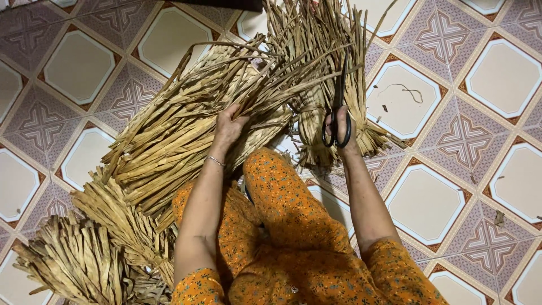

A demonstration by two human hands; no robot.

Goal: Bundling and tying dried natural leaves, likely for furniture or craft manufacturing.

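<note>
My left hand (228, 127) grips several dried straw-coloured leaf strips (265, 79) on top of a large woven mat piece (169, 141) lying across the floor. A thin bracelet (214, 161) circles that wrist. My right hand (341, 133) holds black scissors (339, 107) by the handle loops, blades pointing away from me into the strips. Beside the scissors stands a tied bundle of dried strips (316, 130), fanning out at its lower end. My knees in orange flowered fabric (282, 197) sit between both arms.
More frayed bundles of dried leaf (79, 260) lie at the lower left. The floor is patterned tile (463, 135) with small scraps (403, 90) scattered at the right. A dark object edge (226, 4) shows at the top.
</note>
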